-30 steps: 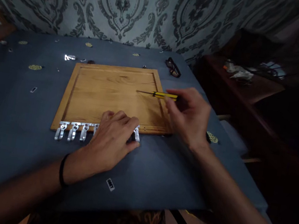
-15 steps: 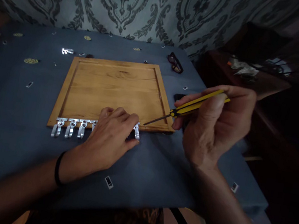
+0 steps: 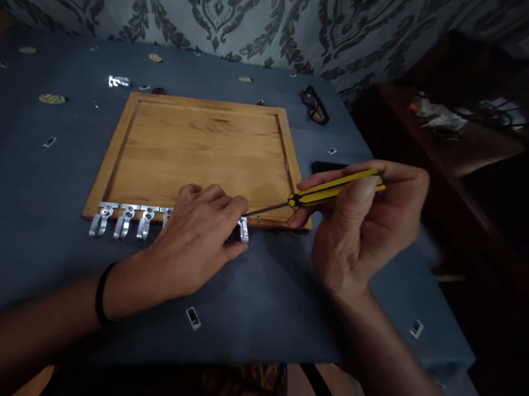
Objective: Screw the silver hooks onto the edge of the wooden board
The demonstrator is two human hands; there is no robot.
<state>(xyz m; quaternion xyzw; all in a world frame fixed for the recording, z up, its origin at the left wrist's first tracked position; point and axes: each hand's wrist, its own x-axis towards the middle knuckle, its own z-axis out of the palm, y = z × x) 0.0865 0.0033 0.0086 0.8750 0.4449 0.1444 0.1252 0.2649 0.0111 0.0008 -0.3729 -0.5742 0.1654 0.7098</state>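
Note:
A wooden board (image 3: pixel 202 144) with a raised frame lies flat, several silver metal hooks (image 3: pixel 145 224) lined up along its near edge. My left hand (image 3: pixel 197 234) rests over that edge, fingers curled and thumb below, closed around another metal hook (image 3: pixel 244 229) at its right side; the palm hides part of the row. In my right hand (image 3: pixel 365 232) is a screwdriver (image 3: pixel 331 190) with a yellow and black handle, gripped between thumb and fingers. Its shaft points left and down, and the tip reaches the hook by my left fingertips. Whether it touches a screw I cannot tell.
A loose metal hook (image 3: pixel 119 82) lies beyond the board at the back left. Dark glasses (image 3: pixel 315 105) sit at the back right. Behind my right hand is a dark flat object (image 3: pixel 326 167). A blue patterned cloth (image 3: pixel 51 257) covers the table.
My right hand has moved left with the screwdriver, bringing its tip from the board's bare edge to the hook at my left fingers. The left hand keeps its place on the board.

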